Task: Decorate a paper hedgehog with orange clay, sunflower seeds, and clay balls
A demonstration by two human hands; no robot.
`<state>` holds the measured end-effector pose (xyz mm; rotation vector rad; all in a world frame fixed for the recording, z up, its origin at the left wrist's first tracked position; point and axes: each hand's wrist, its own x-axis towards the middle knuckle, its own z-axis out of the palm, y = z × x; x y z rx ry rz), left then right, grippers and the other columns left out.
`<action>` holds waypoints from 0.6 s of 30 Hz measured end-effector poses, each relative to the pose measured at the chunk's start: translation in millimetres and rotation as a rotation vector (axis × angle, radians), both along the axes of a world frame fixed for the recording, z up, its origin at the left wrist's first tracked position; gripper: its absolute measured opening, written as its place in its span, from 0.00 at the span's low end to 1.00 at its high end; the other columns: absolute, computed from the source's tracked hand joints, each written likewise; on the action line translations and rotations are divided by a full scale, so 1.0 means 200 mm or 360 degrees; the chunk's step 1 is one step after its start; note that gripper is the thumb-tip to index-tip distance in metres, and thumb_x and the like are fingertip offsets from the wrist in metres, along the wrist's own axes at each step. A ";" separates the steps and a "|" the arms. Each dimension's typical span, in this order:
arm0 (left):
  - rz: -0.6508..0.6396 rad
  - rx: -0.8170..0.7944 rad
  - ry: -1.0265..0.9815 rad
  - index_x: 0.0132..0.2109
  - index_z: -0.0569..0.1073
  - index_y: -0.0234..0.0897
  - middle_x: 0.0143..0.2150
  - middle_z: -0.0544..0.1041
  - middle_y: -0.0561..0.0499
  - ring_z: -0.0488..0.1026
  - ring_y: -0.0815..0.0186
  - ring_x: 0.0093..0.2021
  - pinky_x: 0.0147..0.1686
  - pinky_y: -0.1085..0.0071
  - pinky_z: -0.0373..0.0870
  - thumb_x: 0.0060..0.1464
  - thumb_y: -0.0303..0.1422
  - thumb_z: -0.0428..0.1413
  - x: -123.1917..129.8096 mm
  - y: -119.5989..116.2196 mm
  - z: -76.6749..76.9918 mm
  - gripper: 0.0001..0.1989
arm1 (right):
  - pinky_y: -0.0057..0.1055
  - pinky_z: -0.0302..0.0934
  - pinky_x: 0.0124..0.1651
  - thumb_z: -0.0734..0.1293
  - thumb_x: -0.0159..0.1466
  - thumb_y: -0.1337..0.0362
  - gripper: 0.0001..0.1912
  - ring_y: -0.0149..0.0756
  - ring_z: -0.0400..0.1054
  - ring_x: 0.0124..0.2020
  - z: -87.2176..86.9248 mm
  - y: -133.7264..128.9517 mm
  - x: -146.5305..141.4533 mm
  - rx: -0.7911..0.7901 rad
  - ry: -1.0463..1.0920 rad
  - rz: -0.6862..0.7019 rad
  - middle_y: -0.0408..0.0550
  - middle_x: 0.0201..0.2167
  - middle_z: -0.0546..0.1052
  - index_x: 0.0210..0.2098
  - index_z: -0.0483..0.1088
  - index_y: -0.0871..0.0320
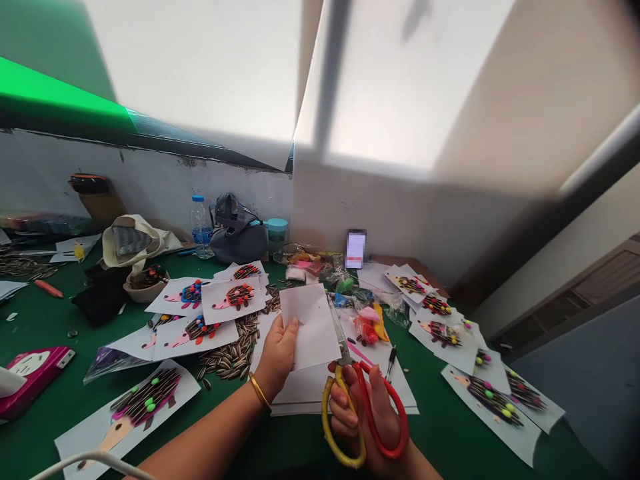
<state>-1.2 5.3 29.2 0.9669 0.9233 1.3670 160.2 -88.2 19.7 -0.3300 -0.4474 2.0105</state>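
My left hand point(279, 352) grips a blank white sheet of paper point(313, 327), thumb on top, and holds it up over a stack of paper point(300, 399). In my right hand point(373, 407) is a pair of scissors point(399, 420) with one yellow and one red handle. Their blades point away from me along the sheet's right edge; whether they touch the paper I cannot tell. Sunflower seeds point(233, 350) lie heaped left of the sheet. Right of the scissors are a black pen point(391, 363) and red, pink and yellow modelling clay point(367, 327).
Hedgehog pictures made with seeds lie left point(145, 407) and right point(493, 400) on the green table point(225, 433). Along the back stand a water bottle point(202, 230), a grey bag point(237, 233), a teal-lidded jar point(277, 233) and a phone point(355, 249). A magenta device point(37, 380) sits at left.
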 end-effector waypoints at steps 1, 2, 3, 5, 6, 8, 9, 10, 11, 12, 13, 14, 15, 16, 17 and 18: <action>0.0000 0.0001 0.0008 0.54 0.68 0.36 0.45 0.78 0.44 0.76 0.60 0.40 0.38 0.67 0.72 0.54 0.44 0.58 0.00 0.00 0.00 0.24 | 0.20 0.41 0.22 0.63 0.61 0.39 0.28 0.20 0.45 0.19 -0.01 0.00 0.00 -0.0002 0.0029 -0.0002 0.40 0.26 0.64 0.44 0.69 0.57; -0.0003 0.0000 0.0011 0.54 0.67 0.36 0.45 0.78 0.45 0.76 0.60 0.40 0.38 0.67 0.72 0.54 0.44 0.58 0.00 0.00 0.00 0.24 | 0.20 0.40 0.21 0.64 0.61 0.40 0.27 0.20 0.44 0.18 -0.02 0.00 0.01 -0.0004 0.0044 -0.0001 0.39 0.25 0.64 0.44 0.69 0.58; -0.0010 -0.0005 0.0011 0.54 0.67 0.37 0.45 0.78 0.45 0.76 0.60 0.39 0.37 0.67 0.72 0.54 0.44 0.58 0.00 0.00 0.00 0.24 | 0.20 0.39 0.21 0.64 0.62 0.40 0.27 0.19 0.43 0.18 -0.03 0.01 0.01 -0.0002 0.0048 0.0000 0.39 0.25 0.64 0.44 0.69 0.58; -0.0026 -0.0031 0.0011 0.54 0.67 0.37 0.44 0.78 0.45 0.76 0.61 0.38 0.36 0.68 0.72 0.54 0.45 0.58 0.00 0.00 0.00 0.24 | 0.20 0.39 0.21 0.64 0.62 0.40 0.28 0.19 0.44 0.18 -0.03 0.01 0.02 0.0009 0.0037 0.0016 0.39 0.25 0.65 0.45 0.69 0.58; -0.0034 -0.0051 0.0015 0.53 0.67 0.37 0.44 0.78 0.45 0.76 0.61 0.37 0.35 0.68 0.72 0.54 0.45 0.58 -0.01 0.00 0.00 0.24 | 0.20 0.40 0.21 0.64 0.61 0.40 0.28 0.20 0.45 0.18 -0.03 0.01 0.03 0.0014 0.0029 0.0031 0.40 0.25 0.65 0.46 0.68 0.58; -0.0050 -0.0082 0.0029 0.53 0.67 0.37 0.43 0.78 0.46 0.75 0.62 0.35 0.33 0.69 0.71 0.53 0.46 0.57 -0.01 0.00 0.00 0.24 | 0.21 0.43 0.23 0.63 0.60 0.39 0.29 0.21 0.49 0.20 -0.01 0.01 0.04 0.0020 0.0011 0.0058 0.42 0.27 0.66 0.44 0.68 0.58; -0.0058 -0.0089 0.0037 0.53 0.67 0.37 0.42 0.78 0.46 0.75 0.62 0.35 0.32 0.69 0.71 0.53 0.46 0.58 -0.01 0.00 0.00 0.25 | 0.22 0.45 0.24 0.63 0.60 0.38 0.28 0.23 0.51 0.21 0.00 0.00 0.04 0.0021 -0.0005 0.0064 0.43 0.28 0.67 0.43 0.68 0.57; -0.0071 -0.0093 0.0043 0.52 0.67 0.36 0.42 0.78 0.46 0.75 0.62 0.34 0.32 0.69 0.71 0.53 0.46 0.58 0.00 -0.01 0.00 0.25 | 0.23 0.46 0.25 0.63 0.60 0.38 0.27 0.24 0.52 0.22 0.01 0.00 0.04 0.0023 -0.0025 0.0061 0.43 0.29 0.67 0.41 0.68 0.57; -0.0087 -0.0093 0.0048 0.52 0.68 0.36 0.41 0.78 0.46 0.75 0.62 0.34 0.31 0.69 0.70 0.52 0.46 0.58 0.00 -0.01 0.00 0.25 | 0.24 0.46 0.26 0.62 0.60 0.38 0.27 0.24 0.53 0.22 0.02 0.00 0.04 0.0027 -0.0045 0.0050 0.43 0.29 0.68 0.40 0.67 0.56; -0.0106 -0.0092 0.0053 0.52 0.68 0.36 0.41 0.78 0.46 0.75 0.62 0.34 0.32 0.69 0.70 0.51 0.46 0.59 0.00 -0.02 0.00 0.25 | 0.24 0.46 0.26 0.62 0.60 0.38 0.26 0.25 0.53 0.22 0.03 0.00 0.04 0.0029 -0.0064 0.0034 0.43 0.29 0.67 0.39 0.67 0.56; -0.0124 -0.0092 0.0056 0.52 0.69 0.36 0.40 0.78 0.47 0.75 0.62 0.35 0.32 0.69 0.70 0.51 0.46 0.59 0.01 -0.02 0.00 0.25 | 0.24 0.45 0.26 0.62 0.60 0.38 0.26 0.25 0.53 0.22 0.04 0.00 0.04 0.0031 -0.0083 0.0018 0.43 0.29 0.67 0.38 0.66 0.55; -0.0135 -0.0092 0.0057 0.51 0.69 0.36 0.40 0.78 0.47 0.75 0.62 0.35 0.32 0.70 0.70 0.51 0.46 0.59 0.01 -0.03 0.00 0.25 | 0.25 0.45 0.26 0.62 0.60 0.38 0.25 0.25 0.52 0.22 0.04 0.00 0.03 0.0027 -0.0098 0.0001 0.43 0.29 0.67 0.38 0.66 0.55; -0.0139 -0.0093 0.0059 0.51 0.69 0.36 0.40 0.78 0.47 0.74 0.62 0.35 0.33 0.70 0.70 0.51 0.46 0.59 0.02 -0.03 0.00 0.25 | 0.25 0.44 0.26 0.62 0.60 0.38 0.25 0.25 0.52 0.22 0.04 0.01 0.03 0.0021 -0.0113 -0.0015 0.42 0.28 0.67 0.38 0.66 0.54; -0.0140 -0.0094 0.0061 0.50 0.69 0.36 0.40 0.78 0.47 0.74 0.62 0.35 0.33 0.70 0.70 0.51 0.46 0.59 0.02 -0.04 0.00 0.24 | 0.25 0.44 0.26 0.62 0.60 0.38 0.25 0.25 0.51 0.22 0.04 0.01 0.03 0.0013 -0.0125 -0.0031 0.42 0.28 0.67 0.38 0.66 0.54; -0.0136 -0.0097 0.0061 0.50 0.69 0.36 0.40 0.78 0.47 0.74 0.62 0.35 0.33 0.70 0.70 0.51 0.46 0.59 0.03 -0.04 0.00 0.24 | 0.25 0.44 0.25 0.62 0.60 0.37 0.25 0.25 0.51 0.21 0.04 0.02 0.02 0.0003 -0.0137 -0.0052 0.42 0.27 0.67 0.37 0.66 0.54; -0.0136 -0.0103 0.0059 0.50 0.69 0.36 0.40 0.78 0.47 0.74 0.62 0.35 0.33 0.70 0.70 0.51 0.46 0.59 0.03 -0.04 0.00 0.24 | 0.24 0.43 0.25 0.62 0.60 0.37 0.26 0.24 0.49 0.20 0.04 0.02 0.02 -0.0006 -0.0145 -0.0070 0.41 0.27 0.66 0.36 0.66 0.55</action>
